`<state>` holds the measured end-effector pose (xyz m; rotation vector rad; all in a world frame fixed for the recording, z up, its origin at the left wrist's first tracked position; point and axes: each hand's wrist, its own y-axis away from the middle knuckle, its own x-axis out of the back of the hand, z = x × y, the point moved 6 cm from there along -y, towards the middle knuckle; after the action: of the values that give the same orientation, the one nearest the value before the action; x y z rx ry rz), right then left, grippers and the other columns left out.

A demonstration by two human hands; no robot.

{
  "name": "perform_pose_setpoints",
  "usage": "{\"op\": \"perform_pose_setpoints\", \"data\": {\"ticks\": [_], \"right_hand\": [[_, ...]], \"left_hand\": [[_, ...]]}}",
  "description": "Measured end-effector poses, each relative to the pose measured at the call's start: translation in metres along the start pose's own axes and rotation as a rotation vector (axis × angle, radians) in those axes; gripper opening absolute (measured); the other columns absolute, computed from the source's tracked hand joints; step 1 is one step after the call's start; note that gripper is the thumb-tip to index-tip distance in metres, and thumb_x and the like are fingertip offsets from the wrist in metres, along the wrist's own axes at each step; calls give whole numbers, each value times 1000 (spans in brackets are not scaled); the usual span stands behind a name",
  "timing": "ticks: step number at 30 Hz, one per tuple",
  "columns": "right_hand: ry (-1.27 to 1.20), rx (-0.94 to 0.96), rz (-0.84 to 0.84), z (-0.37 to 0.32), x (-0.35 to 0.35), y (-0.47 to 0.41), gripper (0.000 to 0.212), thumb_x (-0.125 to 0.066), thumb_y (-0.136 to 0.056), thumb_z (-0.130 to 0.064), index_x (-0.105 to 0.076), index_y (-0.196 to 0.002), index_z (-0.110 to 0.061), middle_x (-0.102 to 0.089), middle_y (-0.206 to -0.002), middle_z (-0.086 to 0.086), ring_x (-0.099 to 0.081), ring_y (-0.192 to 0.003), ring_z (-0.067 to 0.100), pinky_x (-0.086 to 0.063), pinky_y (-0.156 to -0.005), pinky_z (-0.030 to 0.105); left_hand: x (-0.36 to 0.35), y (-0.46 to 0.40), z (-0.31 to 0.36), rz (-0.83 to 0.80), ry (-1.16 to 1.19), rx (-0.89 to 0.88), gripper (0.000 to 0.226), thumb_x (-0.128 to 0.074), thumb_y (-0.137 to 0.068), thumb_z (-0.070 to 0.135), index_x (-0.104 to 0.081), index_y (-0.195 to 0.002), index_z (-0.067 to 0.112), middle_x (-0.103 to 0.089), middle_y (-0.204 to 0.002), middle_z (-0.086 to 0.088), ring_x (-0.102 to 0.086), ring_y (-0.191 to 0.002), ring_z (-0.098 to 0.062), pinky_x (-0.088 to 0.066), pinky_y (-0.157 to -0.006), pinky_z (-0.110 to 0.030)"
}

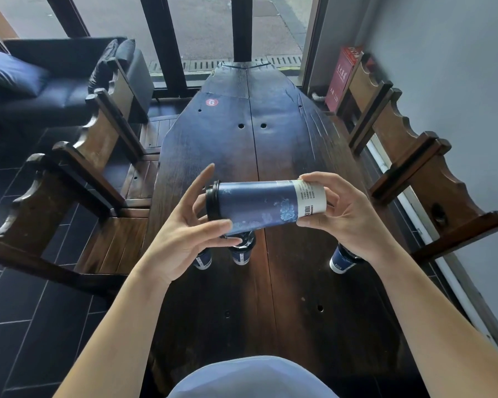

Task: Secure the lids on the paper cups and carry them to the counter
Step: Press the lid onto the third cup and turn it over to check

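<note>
A tall blue paper cup (259, 203) with a floral print lies sideways in the air above the dark wooden table (285, 133). Its black lid (212, 200) points left. My right hand (339, 216) grips the cup's white base end. My left hand (184, 234) is at the lid end, thumb under the cup's rim, fingers spread behind the lid. Three more blue cups stand on the table beneath my hands: one (203, 259) at the left, one (242, 251) with a black lid in the middle, one (341, 261) at the right, all partly hidden.
Wooden chairs (98, 156) flank the table's left side and more chairs (414, 156) its right. A dark sofa (41, 81) sits at the far left. A red box (341, 76) leans by the window. A round red sticker (212, 102) marks the far tabletop.
</note>
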<state>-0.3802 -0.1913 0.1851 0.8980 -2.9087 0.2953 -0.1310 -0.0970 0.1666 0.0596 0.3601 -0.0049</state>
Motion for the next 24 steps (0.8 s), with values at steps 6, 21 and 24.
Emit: {"op": "perform_pose_setpoints", "data": {"ticks": [6,21,24], "right_hand": [[-44,-14,2,2,3,4,66,-85,-72,-6,-59,-133,-10,-64,-123,8,-64,-118,24,-57,-97,35],[-18,14,-34,-6,5,-1,69,-87,-71,-7,-56,-133,-13,-63,-122,-3,-62,-116,19,-55,-96,31],[-39,4,-27,-5,6,-2,69,-86,-71,-7,-56,-133,-11,-63,-122,0,-63,-114,18,-54,-95,30]], "left_hand": [[-5,5,12,-53,-97,-134,92,-81,-67,-12,-59,-144,34,-58,-149,-2,-60,-129,-23,-55,-98,-35],[-10,6,11,-21,-109,-61,98,-86,-68,13,-44,-150,46,-58,-141,-6,-62,-127,-36,-57,-95,-56],[-12,5,13,-49,-141,-104,103,-83,-67,-11,-50,-149,39,-57,-147,0,-61,-130,-25,-56,-97,-39]]}}
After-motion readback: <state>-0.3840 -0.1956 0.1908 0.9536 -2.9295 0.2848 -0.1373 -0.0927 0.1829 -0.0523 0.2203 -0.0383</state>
